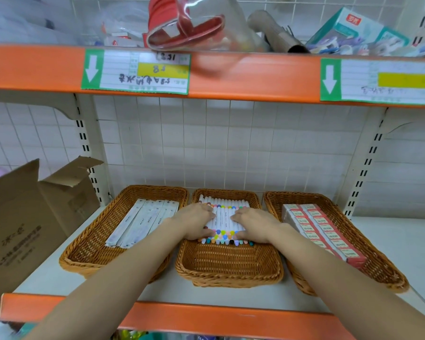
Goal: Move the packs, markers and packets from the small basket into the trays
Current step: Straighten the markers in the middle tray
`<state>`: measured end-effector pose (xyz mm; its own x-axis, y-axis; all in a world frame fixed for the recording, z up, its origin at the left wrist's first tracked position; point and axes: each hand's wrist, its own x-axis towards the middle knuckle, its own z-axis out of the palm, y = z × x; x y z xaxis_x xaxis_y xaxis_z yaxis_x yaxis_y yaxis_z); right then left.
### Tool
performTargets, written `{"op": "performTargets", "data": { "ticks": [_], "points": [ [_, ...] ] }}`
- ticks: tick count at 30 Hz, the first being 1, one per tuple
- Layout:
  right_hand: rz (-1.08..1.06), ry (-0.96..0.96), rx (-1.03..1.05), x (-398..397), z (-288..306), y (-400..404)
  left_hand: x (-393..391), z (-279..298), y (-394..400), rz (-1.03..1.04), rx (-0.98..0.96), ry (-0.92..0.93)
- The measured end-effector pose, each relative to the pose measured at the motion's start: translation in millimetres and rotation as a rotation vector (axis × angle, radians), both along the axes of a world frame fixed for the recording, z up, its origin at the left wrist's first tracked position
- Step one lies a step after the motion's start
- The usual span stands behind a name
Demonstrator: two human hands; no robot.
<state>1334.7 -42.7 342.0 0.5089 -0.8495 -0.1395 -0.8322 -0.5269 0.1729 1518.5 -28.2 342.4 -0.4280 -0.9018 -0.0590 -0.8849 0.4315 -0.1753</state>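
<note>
Three wicker trays stand side by side on the shelf. The middle tray (228,266) holds a stack of white markers (223,217) with coloured caps. My left hand (198,223) and my right hand (252,224) lie on that stack from either side, fingers spread over the markers and thumbs at the near cap ends. The left tray (88,256) holds several long white packets (142,220). The right tray (383,273) holds rows of red and white packs (322,229). No small basket is in view.
An open cardboard box (27,222) stands at the left of the shelf, close to the left tray. The orange shelf lip (206,317) runs along the front. An upper shelf with price labels (135,69) hangs overhead, loaded with goods.
</note>
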Motion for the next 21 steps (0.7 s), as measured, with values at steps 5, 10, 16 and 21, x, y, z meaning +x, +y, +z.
{"op": "performTargets", "data": {
  "ticks": [5,10,16,21],
  "points": [
    [0.022,-0.062,0.0,6,3,2,-5,-1,-2,-0.003,-0.025,0.016],
    [0.008,-0.066,-0.044,9,4,-1,-9,0,-6,0.001,-0.056,0.005],
    [0.011,0.002,-0.04,11,0,2,-16,-7,-3,0.018,-0.068,-0.054],
    [0.05,0.0,-0.002,7,1,5,-16,-9,-4,0.008,-0.075,-0.029]
  ]
}}
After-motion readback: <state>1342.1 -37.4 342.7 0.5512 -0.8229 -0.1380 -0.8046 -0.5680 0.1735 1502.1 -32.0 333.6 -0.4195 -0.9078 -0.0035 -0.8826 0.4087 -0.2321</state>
